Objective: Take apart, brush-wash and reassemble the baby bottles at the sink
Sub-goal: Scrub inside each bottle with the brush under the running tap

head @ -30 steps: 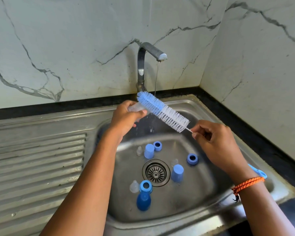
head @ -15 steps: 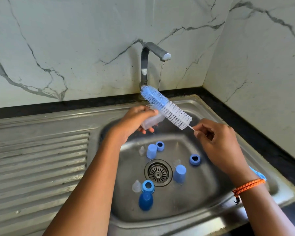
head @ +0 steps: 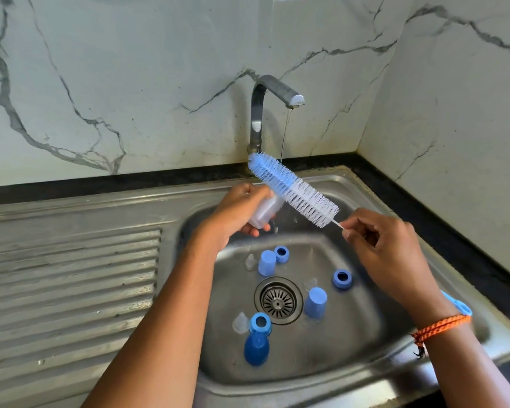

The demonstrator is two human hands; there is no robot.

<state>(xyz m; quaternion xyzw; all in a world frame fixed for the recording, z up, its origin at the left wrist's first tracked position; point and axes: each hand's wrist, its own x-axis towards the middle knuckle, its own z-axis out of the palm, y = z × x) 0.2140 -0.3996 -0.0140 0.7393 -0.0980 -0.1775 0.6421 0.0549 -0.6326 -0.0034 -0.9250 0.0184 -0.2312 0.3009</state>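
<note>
Steel sink [head: 365,357] below your hands holds the loose bottle parts: two pale blue caps [head: 267,262] and [head: 315,302] stand either side of the drain [head: 278,300], two blue screw rings [head: 281,254] and [head: 341,279] lie farther out under your right hand, and a third ring [head: 260,322] sits nearest you on top of a dark blue piece [head: 256,348]. Clear teats [head: 241,322] and [head: 250,261] rest beside them. A ribbed draining board [head: 71,290] runs off to the left of your left arm, part of the same steel counter, and white marble walls with grey veins meet in a corner beyond your right hand. The tap [head: 274,92] above your hands lets down a thin stream of water. Your left hand [head: 239,212] curls round a clear, frosted bottle [head: 265,210], tipped on its side over the basin. Your right hand [head: 386,248] pinches the thin wire stem of the bottle brush [head: 292,189], whose blue-and-white bristles slant up across the bottle toward the tap. An orange braided band [head: 439,326] circles your right wrist.
</note>
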